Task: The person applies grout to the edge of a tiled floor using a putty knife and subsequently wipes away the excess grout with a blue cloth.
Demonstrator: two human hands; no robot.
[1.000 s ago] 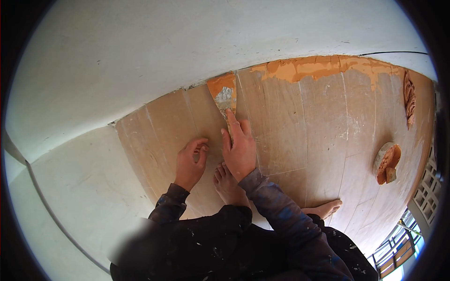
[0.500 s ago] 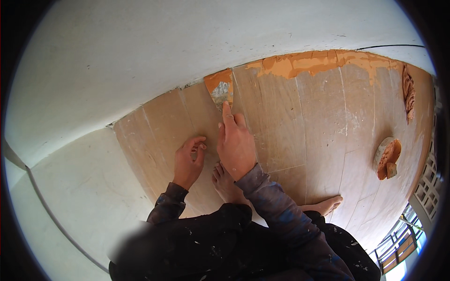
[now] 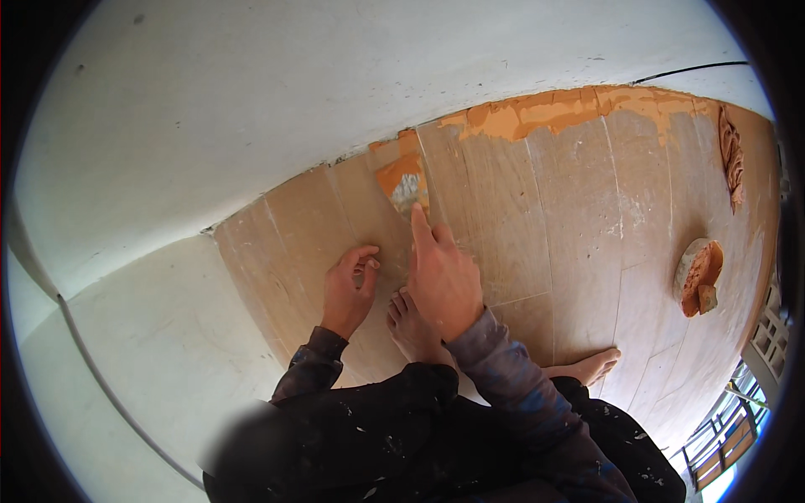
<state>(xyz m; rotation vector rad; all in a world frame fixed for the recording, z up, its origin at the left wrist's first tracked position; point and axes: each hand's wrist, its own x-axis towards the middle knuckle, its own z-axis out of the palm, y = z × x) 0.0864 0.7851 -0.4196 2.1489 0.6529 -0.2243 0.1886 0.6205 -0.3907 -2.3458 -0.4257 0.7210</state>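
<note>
My right hand (image 3: 447,277) is closed on a putty knife (image 3: 408,189), its index finger stretched along the blade. The blade lies on the wood-look floor planks (image 3: 495,218), just short of the wall. Orange filler (image 3: 402,171) coats its front edge around a bare, greyish metal patch; the handle is hidden under my palm. A small streak of orange filler (image 3: 407,134) shows at the foot of the wall beyond the blade. My left hand (image 3: 350,289) hovers to the left with loosely curled fingers, gaps between them and nothing held.
Orange filler (image 3: 537,113) runs along the wall's foot to the right. A brown cloth (image 3: 731,159) lies near the far right end. Closer stands a round tub (image 3: 698,272) of reddish filler with a small block at its rim. My bare feet (image 3: 415,327) are on the planks.
The putty knife in my right hand has drawn back from the wall toward me, uncovering a patch of floor with orange on it. My left hand keeps its curled shape.
</note>
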